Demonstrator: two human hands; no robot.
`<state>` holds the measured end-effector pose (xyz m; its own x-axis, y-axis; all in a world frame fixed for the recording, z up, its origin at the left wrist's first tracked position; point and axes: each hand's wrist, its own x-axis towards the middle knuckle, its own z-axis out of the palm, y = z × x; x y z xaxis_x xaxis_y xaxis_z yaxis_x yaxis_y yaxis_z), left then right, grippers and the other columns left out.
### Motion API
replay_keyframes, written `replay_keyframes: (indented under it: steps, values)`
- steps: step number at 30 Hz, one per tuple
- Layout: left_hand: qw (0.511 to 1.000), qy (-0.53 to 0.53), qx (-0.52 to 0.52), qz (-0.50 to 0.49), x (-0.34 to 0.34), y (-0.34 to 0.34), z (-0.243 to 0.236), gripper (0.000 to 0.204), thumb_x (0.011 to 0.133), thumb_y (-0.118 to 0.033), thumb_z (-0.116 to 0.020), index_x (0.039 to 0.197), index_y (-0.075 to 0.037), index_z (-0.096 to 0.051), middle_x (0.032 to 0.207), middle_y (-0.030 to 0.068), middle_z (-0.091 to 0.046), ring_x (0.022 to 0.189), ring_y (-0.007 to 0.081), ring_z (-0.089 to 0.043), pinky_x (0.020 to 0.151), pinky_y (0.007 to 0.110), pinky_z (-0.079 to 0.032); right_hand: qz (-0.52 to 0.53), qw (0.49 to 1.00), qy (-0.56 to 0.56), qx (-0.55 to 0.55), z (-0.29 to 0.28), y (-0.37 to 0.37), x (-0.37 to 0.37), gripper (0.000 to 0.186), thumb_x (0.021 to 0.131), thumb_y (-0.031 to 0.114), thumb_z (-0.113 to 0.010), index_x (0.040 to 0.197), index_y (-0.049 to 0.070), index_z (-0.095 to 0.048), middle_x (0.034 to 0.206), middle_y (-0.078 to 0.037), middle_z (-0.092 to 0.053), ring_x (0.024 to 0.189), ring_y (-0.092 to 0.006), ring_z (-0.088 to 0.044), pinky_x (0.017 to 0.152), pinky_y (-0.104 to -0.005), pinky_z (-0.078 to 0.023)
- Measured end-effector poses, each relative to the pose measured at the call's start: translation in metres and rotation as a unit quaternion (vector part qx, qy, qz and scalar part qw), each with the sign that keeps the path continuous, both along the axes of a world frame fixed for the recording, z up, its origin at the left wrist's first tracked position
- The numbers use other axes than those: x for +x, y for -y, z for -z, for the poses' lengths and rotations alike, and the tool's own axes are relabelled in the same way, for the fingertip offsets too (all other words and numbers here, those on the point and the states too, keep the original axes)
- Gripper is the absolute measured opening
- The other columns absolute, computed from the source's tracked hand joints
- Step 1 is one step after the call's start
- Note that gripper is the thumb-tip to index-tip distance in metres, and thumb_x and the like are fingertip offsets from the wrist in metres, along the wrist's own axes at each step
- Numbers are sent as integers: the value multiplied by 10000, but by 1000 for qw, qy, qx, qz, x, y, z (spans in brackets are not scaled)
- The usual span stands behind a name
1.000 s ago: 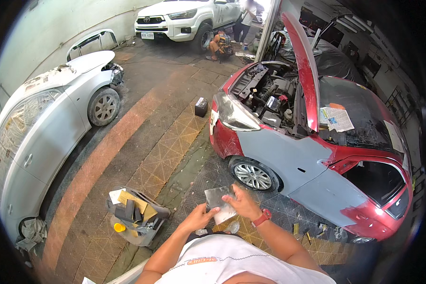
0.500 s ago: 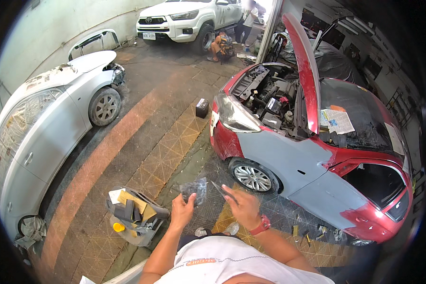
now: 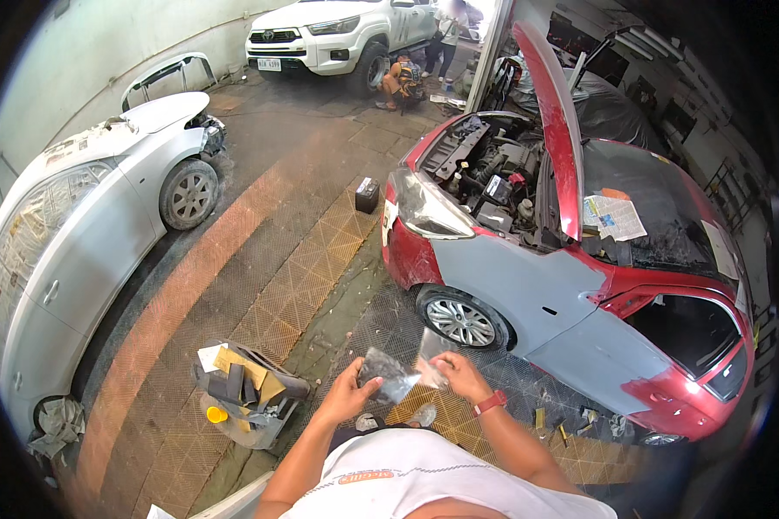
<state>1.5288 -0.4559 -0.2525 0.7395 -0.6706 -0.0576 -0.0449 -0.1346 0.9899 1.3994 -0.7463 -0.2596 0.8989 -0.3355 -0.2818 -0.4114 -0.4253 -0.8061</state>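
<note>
My left hand (image 3: pixel 348 390) grips a thin, dark grey, translucent sheet (image 3: pixel 386 374) by its left edge, with the thumb on it. My right hand (image 3: pixel 460 381), with a red band on the wrist, pinches a paler clear sheet (image 3: pixel 428 353) just to the right. The two sheets are held in the air at waist height, close together and tilted; whether they touch I cannot tell. Below them are my feet and the mesh floor tiles (image 3: pixel 446 406).
A stool (image 3: pixel 281 415) with sanding pads (image 3: pixel 241 381) and a yellow container (image 3: pixel 217 414) is at lower left. A red-and-grey car (image 3: pixel 511 290) with raised hood is ahead right, a white car (image 3: pixel 86 242) left, a battery (image 3: pixel 367 195) between. Two people (image 3: pixel 400 82) are by a white pickup (image 3: pixel 320 39).
A second ago both hands were on what looked like one piece. They moved apart, each with a sheet, then came back nearer each other, my left hand lower and rightward, its sheet turned.
</note>
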Motion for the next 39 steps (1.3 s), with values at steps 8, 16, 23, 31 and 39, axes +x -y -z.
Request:
replay_keyframes:
  steps: [8,16,23,31,39]
  values:
    - [992,-104,67,24,16,5,-42,405,1024,-259,-797,1289,36,-716,1032,28,-757,865,74,-640,763,274,-527,-40,989,10,143,-45,-49,33,298,1037,309,-789,1029,12,-815,845,7,-749,767,-66,-636,731,-285,-521]
    - [992,-117,-35,2,35,-17,-36,336,1043,-227,-774,1273,14,-729,1101,27,-778,978,97,-689,887,301,-574,-18,984,57,170,-48,-41,27,356,1055,337,-765,1165,1,-807,1031,-41,-804,915,-76,-697,839,-285,-568]
    - [974,-132,-92,-158,35,-6,-21,388,1026,-226,-797,1281,50,-700,1145,59,-762,1033,125,-685,938,306,-550,-73,991,-46,99,-52,-47,26,283,1047,272,-772,1050,-6,-822,936,-5,-785,859,-70,-680,795,-273,-557]
    - [980,-153,-75,-107,48,-26,-15,380,1018,-215,-797,1290,42,-729,1151,46,-785,1009,111,-701,913,288,-554,59,986,66,141,-32,-46,13,317,1074,293,-741,1148,-5,-820,1006,-30,-811,926,-80,-692,854,-281,-560]
    - [980,-157,-32,-121,43,3,-21,380,1020,-195,-803,1312,35,-725,1138,39,-784,1008,104,-698,928,291,-558,-24,997,-5,74,-46,-60,39,351,1015,357,-792,969,10,-818,719,25,-665,661,-53,-528,615,-301,-448]
